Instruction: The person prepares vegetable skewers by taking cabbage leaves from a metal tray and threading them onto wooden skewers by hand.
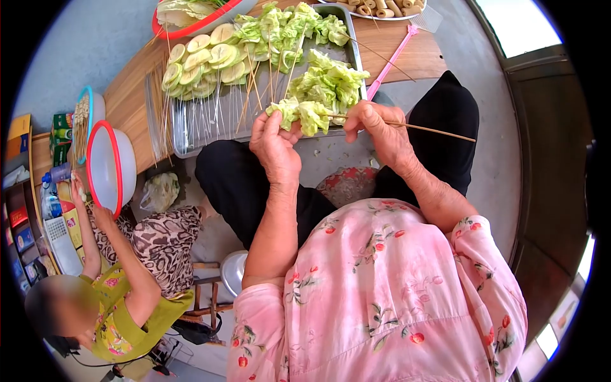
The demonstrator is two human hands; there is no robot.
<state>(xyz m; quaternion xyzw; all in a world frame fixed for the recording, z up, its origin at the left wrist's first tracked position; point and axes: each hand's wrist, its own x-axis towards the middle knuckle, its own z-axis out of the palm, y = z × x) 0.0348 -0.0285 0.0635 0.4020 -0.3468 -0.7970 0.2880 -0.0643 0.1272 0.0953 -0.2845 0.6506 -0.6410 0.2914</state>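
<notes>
My left hand (275,153) pinches folded pale-green lettuce leaves (313,117) threaded near one end of a bamboo skewer (439,132). The fingers of my right hand (386,135) are closed round the skewer just right of the leaves, and its bare end sticks out to the right past my wrist. Both hands are over my lap, at the near edge of a metal tray (358,54). Loose lettuce (328,83) lies on the tray just beyond my hands. Farther back are skewered lettuce leaves (270,32) and, to the left, skewered pale round slices (207,58).
Bare skewers (156,114) lie by the tray's left side. A pink-handled tool (391,63) rests on the wooden table (130,83) at right. A plate of brown rolls (385,7) is at the back. At left, a co-worker's hands (102,218) are near a red-rimmed bowl (118,169).
</notes>
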